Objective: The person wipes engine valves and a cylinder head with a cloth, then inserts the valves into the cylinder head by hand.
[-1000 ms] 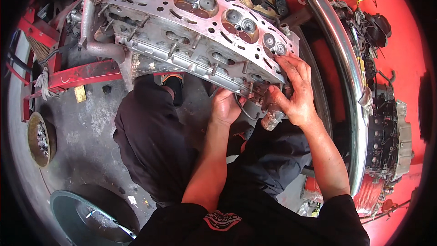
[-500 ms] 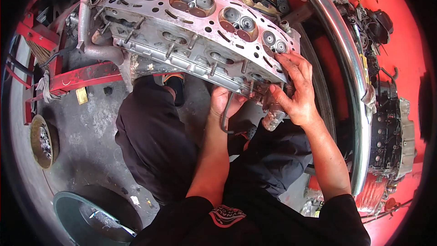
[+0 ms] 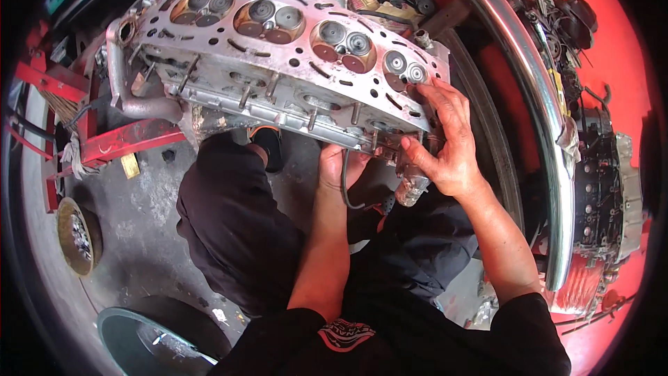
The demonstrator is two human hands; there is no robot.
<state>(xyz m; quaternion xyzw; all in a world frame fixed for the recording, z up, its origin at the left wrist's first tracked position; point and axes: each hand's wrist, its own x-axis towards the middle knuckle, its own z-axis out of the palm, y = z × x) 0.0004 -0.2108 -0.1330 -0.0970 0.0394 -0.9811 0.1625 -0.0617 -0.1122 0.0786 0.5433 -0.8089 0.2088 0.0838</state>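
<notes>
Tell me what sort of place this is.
Probably an engine repair workshop: the right hand grips a large metal engine part, greasy machine parts crowd the right side, and a tub sits on the stained floor.

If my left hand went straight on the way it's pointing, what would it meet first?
Most likely the underside of the cylinder head, just above your left hand in the picture. Its fingertips are partly hidden, so they may already touch it; depth is unclear.

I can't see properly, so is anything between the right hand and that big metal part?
Nothing visible stands between them: the right hand already touches the big metal part, at its right end.
</notes>
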